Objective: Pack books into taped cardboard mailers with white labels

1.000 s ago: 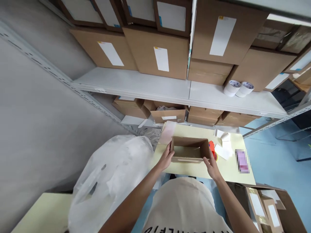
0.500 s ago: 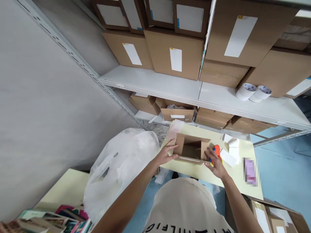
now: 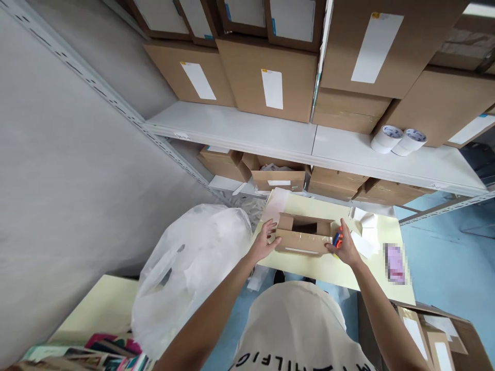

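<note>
A small brown cardboard box (image 3: 299,242) lies on the cream tabletop (image 3: 320,203). Its top is partly open, with the side flaps folded in and the near long flap raised. My left hand (image 3: 264,242) is at the box's left end, fingers spread and thumb by the near flap's corner. At the right end, my right hand (image 3: 345,248) has its thumb against the flap's corner while its fingers stretch upward, apart. Just behind that hand is an orange and blue object (image 3: 337,238), partly hidden, its kind unclear.
White papers (image 3: 365,239) and a blurred-out purple item (image 3: 395,264) lie to the right. A large white plastic bag (image 3: 197,268) bulges at left. Shelving (image 3: 247,126) ahead carries cartons and two tape rolls (image 3: 398,140). An open carton (image 3: 436,330) stands at lower right.
The near long flap has come up and now partly covers the opening. My right hand's fingers have lifted off the right side flap. The view has shifted slightly.
</note>
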Tool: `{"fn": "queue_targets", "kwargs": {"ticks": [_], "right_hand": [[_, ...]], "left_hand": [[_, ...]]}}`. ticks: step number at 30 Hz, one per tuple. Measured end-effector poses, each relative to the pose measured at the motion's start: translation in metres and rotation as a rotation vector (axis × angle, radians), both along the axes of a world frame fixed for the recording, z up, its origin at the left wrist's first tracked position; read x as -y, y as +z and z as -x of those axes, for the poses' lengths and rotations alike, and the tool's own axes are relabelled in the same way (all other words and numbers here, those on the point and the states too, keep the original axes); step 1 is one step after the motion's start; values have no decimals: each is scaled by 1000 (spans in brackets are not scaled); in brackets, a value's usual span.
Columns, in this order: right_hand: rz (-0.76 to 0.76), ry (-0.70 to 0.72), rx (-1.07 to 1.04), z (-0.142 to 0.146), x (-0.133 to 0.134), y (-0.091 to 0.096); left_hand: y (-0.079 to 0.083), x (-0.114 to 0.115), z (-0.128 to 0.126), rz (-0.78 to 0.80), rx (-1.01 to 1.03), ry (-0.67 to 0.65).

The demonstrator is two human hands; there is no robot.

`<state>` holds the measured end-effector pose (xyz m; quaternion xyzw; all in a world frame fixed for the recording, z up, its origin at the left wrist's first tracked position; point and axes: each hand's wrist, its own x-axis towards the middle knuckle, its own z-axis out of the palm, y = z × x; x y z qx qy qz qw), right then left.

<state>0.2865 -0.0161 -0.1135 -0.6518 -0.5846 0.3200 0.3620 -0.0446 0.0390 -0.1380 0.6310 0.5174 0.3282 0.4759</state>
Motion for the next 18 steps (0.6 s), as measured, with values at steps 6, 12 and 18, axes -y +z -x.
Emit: {"fn": "queue_targets", "kwargs": {"ticks": [6,12,18], "right_hand": [[-20,133,83,-1,-14,10],[77,79,72,17,14,-4],[127,-53,-177,24,15,-23]], "left_hand": [[10,-15,-1,-75,-25,-49],[7,-5,-5,-108,-119,-174],[-1,-9,-14,-104,-152,-199]]}}
